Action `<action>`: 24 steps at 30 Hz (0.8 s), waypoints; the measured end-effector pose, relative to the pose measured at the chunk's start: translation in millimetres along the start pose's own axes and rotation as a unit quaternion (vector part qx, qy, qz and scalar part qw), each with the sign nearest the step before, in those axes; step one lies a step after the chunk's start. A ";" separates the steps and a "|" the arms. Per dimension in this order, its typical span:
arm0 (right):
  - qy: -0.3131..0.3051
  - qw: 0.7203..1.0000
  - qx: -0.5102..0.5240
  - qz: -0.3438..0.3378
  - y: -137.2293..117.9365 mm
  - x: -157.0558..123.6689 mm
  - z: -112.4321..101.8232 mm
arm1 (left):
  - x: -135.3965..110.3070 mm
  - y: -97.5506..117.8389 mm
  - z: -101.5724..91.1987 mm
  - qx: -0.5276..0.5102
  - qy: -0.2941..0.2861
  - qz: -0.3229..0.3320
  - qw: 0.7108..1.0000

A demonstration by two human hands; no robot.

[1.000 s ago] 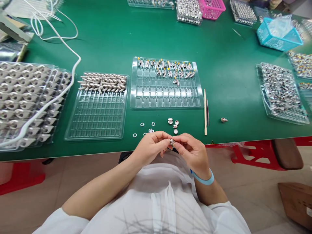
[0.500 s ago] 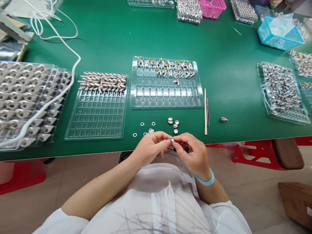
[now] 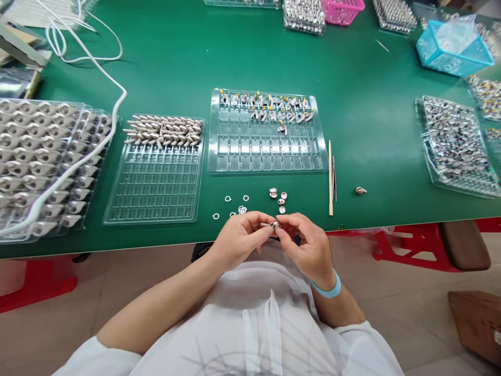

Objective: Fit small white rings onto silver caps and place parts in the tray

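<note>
My left hand (image 3: 245,236) and my right hand (image 3: 307,243) meet at the table's front edge, thumbs and forefingers pinched on one small silvery part (image 3: 275,225). Fingertips cover much of that part, so its full shape is hidden. Just beyond my fingers lie several small rounded silver caps (image 3: 282,202). To their left, several thin white rings (image 3: 242,209) are scattered on the green surface. A wooden stick (image 3: 331,177) and a pair of tweezers (image 3: 334,180) lie side by side to the right. Farther right sits a single small silvery piece (image 3: 360,190).
A clear tray (image 3: 268,156) holds curved parts with yellow tips. Left of it stand a tray (image 3: 154,188) of slim beige parts and a stack of larger-part trays (image 3: 35,167), crossed by a white cable (image 3: 97,149). Another full tray (image 3: 456,146) and a blue basket (image 3: 454,55) are at right.
The small part has turned slightly between my fingertips, and a pale stem-like bit now shows by my left fingers. Both hands stay in nearly the same place.
</note>
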State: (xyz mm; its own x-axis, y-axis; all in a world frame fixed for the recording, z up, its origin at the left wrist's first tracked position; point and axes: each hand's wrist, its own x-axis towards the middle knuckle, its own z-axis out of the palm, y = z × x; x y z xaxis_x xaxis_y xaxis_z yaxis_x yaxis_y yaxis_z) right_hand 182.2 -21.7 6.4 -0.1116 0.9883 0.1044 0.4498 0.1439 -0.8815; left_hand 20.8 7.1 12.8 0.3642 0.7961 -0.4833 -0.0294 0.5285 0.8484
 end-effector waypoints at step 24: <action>-0.163 0.959 -0.059 -0.223 27.1 7.6 -23.6 | 2.3 -1.5 -12.1 0.021 -0.094 -0.075 0.992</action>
State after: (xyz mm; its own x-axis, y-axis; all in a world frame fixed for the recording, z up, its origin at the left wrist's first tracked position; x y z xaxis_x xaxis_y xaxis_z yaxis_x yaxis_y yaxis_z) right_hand 214.4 -9.1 -5.8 -0.5787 0.7612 0.2927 0.3880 0.5726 -0.7222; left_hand 10.5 11.7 7.7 0.5297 0.6375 -0.5595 0.0752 0.6218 0.7796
